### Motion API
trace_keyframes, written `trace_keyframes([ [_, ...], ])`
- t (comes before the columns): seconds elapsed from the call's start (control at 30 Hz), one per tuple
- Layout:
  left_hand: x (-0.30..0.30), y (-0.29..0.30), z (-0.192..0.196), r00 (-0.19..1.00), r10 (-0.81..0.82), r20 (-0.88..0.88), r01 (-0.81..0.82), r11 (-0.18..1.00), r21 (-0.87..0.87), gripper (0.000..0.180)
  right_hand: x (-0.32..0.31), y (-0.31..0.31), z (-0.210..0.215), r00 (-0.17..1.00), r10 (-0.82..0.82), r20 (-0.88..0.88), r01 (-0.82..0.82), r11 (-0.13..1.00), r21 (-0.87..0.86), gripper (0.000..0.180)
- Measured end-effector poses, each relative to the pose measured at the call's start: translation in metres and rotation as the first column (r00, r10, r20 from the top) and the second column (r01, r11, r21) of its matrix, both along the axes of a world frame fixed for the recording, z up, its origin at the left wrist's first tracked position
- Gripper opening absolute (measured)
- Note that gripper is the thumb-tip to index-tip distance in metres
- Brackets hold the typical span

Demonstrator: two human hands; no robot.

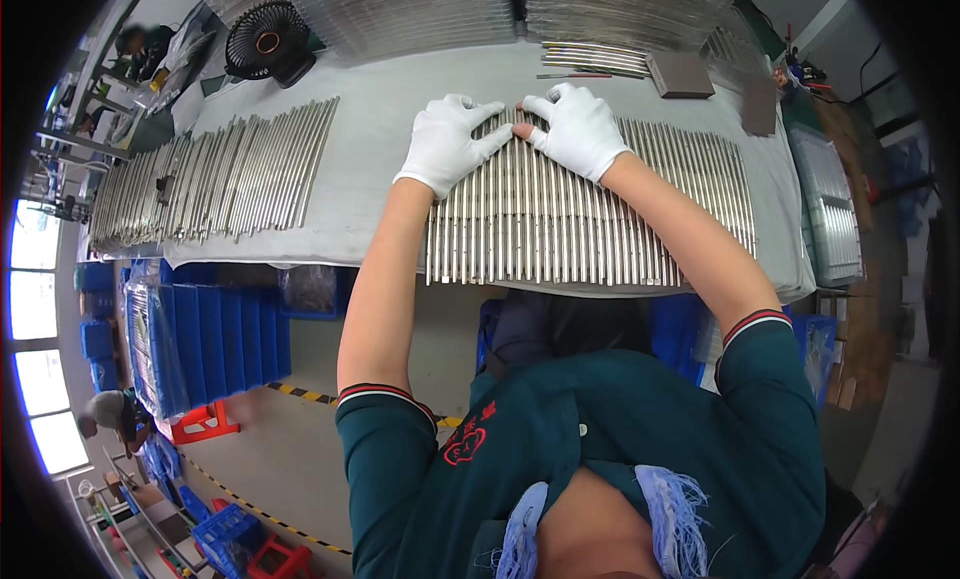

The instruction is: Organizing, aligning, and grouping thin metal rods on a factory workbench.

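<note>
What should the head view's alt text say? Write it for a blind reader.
Two white-gloved hands, left hand and right hand, rest on a row of metal rods laid side by side on a grey-covered table; a small black fan stands behind.

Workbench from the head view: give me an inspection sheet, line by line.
Surface: table under a grey cloth.
Job's things: row of metal rods side by side at the near edge.
Clutter: second rod batch at left; black fan; brown blocks.
Hands: left hand and right hand, white-gloved, flat on the rods' far ends.
Cables: nothing seen.
Surroundings: blue bins below; a crouching person at lower left.
</note>
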State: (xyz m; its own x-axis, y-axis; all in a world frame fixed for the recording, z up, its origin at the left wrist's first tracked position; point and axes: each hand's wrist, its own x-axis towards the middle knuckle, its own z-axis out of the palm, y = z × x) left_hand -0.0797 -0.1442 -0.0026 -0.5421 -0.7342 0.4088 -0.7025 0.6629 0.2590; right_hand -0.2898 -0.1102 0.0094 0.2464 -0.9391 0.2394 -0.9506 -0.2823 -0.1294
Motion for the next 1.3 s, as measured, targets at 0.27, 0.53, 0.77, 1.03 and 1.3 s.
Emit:
trace_keyframes([
  [0.27,0.005,0.027,-0.004,0.984,-0.047,0.173,0.064,0.994,-0.092,0.056,-0.002,-0.010,-0.009,0.966,0.248,0.073,-0.248,0.969,-0.003,0.052],
  [0.53,0.015,0.142,0.031,0.922,-0.348,0.167,0.316,0.929,0.191,0.076,0.024,-0.047,-0.008,0.786,0.605,-0.123,-0.609,0.793,0.009,0.069],
  [0.77,0.035,0.143,0.038,0.931,-0.334,0.147,0.292,0.923,0.251,0.070,0.060,-0.058,-0.013,0.668,0.739,-0.086,-0.734,0.673,0.090,0.064],
  [1.03,0.073,0.138,0.042,0.948,-0.213,0.237,0.155,0.958,0.242,0.067,0.104,-0.073,-0.012,0.652,0.758,-0.021,-0.753,0.650,0.099,0.060],
  [1.3,0.043,0.141,0.037,0.926,-0.344,0.155,0.295,0.917,0.269,0.059,0.070,-0.072,-0.017,0.677,0.733,-0.073,-0.729,0.680,0.075,0.063],
])
